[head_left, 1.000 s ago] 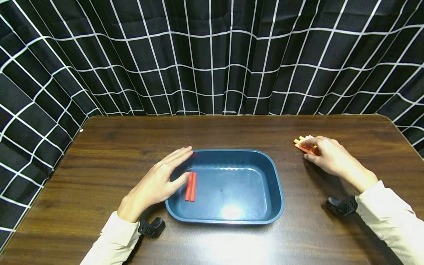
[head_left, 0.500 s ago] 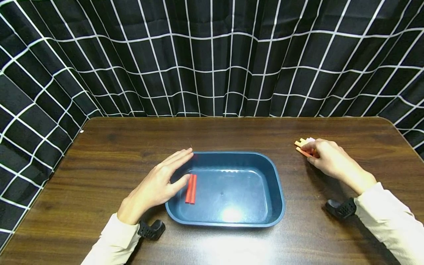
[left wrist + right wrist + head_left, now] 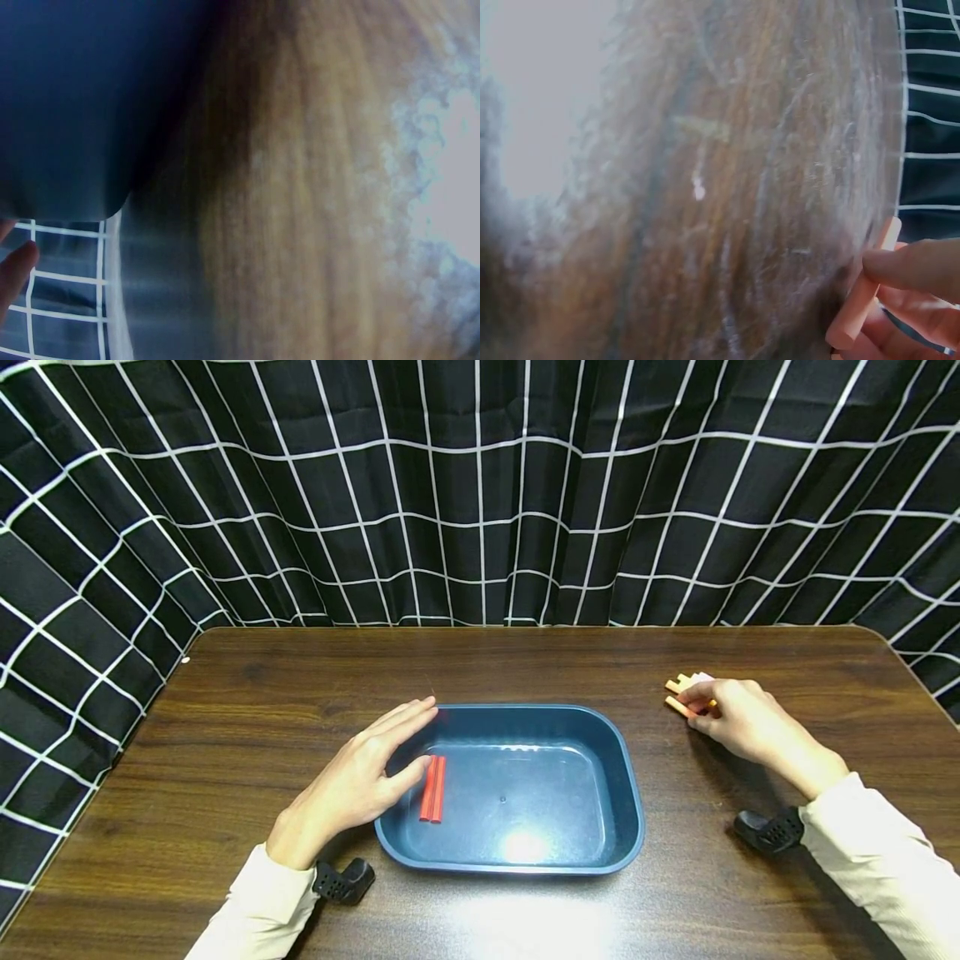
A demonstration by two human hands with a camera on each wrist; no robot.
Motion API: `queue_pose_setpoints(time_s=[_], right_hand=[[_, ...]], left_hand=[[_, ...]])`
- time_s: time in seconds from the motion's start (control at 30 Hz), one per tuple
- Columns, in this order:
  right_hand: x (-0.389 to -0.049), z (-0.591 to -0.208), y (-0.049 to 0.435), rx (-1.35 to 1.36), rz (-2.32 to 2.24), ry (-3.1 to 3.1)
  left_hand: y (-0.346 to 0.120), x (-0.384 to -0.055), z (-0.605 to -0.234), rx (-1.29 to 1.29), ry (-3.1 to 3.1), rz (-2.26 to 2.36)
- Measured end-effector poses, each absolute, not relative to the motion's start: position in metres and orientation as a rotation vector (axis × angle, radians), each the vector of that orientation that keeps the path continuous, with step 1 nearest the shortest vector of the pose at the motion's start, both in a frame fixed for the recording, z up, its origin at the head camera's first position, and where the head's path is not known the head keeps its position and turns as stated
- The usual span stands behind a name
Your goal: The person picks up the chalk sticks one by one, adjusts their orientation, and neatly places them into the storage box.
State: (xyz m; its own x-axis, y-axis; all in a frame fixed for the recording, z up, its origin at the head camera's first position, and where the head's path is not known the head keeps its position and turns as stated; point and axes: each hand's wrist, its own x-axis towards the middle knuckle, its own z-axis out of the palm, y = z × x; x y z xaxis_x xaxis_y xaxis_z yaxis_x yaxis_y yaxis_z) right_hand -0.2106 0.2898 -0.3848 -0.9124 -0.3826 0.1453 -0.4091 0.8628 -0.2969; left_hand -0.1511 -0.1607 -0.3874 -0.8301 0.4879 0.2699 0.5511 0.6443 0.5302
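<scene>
A dark blue tray [image 3: 626, 777] sits mid-table with two red sticks [image 3: 432, 788] lying side by side at its left end. My left hand [image 3: 352, 781] rests flat against the tray's left rim, fingers straight, thumb close to the red sticks. At the right, my right hand [image 3: 738, 718] pinches an orange stick [image 3: 678, 706] from a small pile of sticks [image 3: 684, 682]. The right wrist view shows the fingertips [image 3: 911, 266] on a pale orange stick [image 3: 862, 296]. The left wrist view shows the tray's wall [image 3: 67, 112] and one fingertip [image 3: 15, 274].
The brown wooden table [image 3: 300, 693] is backed by a black curtain with white grid lines [image 3: 480, 485] on the far and left sides. Black wrist-camera mounts [image 3: 341, 881] [image 3: 768, 831] sit near both sleeves.
My right hand has drawn slightly toward me with an orange stick pinched, separating it from the pile. The left hand and the red sticks have stayed put.
</scene>
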Motion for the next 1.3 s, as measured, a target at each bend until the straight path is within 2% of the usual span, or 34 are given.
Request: queue_pose_setpoints(time_s=[0.2, 0.5, 1.3], right_hand=[[-0.209, -0.382, 0.289, 0.662, 0.553, -2.954], [-0.202, -0.369, 0.280, 0.535, 0.849, -2.999], [-0.174, -0.337, 0.249, 0.456, 1.168, -2.895]], left_hand=[[-0.160, -0.151, -0.388, -0.875, -2.755, -0.936], [-0.160, -0.152, -0.388, -0.876, -2.754, -0.943], [-0.161, -0.153, -0.389, -0.882, -2.744, -0.933]])
